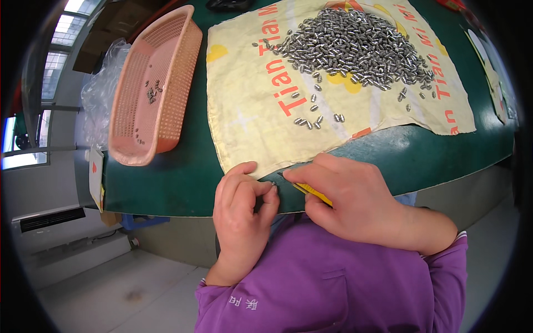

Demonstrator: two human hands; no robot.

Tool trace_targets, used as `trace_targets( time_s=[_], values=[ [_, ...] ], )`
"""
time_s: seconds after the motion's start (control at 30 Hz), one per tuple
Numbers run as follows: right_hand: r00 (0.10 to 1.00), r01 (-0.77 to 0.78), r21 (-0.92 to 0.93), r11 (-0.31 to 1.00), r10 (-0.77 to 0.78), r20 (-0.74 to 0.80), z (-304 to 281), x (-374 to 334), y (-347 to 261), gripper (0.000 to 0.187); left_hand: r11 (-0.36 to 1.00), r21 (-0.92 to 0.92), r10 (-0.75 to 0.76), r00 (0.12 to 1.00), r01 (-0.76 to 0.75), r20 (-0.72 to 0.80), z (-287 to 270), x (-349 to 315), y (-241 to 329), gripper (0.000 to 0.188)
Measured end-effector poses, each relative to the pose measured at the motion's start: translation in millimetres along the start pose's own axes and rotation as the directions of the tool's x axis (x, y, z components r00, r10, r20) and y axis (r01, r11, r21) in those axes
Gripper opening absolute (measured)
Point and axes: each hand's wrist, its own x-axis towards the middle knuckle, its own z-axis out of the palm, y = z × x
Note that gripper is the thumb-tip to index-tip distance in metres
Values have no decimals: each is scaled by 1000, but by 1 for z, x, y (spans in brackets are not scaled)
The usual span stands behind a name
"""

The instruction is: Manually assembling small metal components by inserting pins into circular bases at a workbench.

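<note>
My left hand (241,213) is at the table's near edge, thumb and forefinger pinched on a small metal part (273,183), mostly covered by the fingertips. Just to its right, my right hand (361,194) is closed round a yellow utility knife (313,194). The knife's dark tip points left toward the pinched part, with a small gap between them. Beyond both hands lies a pale yellow printed cloth (239,111). On it is a heap of small shiny ribbed metal parts (355,47), with several strays toward me.
A pink perforated plastic basket (180,105) stands on the green table (166,191) at left, holding several small parts (152,95). Behind it are a clear plastic bag (102,89) and a cardboard box (108,36). Upright cards stand at the left (96,180) and right edges.
</note>
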Motion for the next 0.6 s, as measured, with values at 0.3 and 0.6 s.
trace_targets(
  time_s=[0.3,0.6],
  values=[
    [997,-10,73,997,5,77,-2,0,-4,26,1000,-11,5,1000,-5,8,-1,1,3,22],
    [996,-36,84,996,30,79,-2,2,-3,25,1000,-25,8,1000,-8,12,-1,1,1,23]
  ],
)
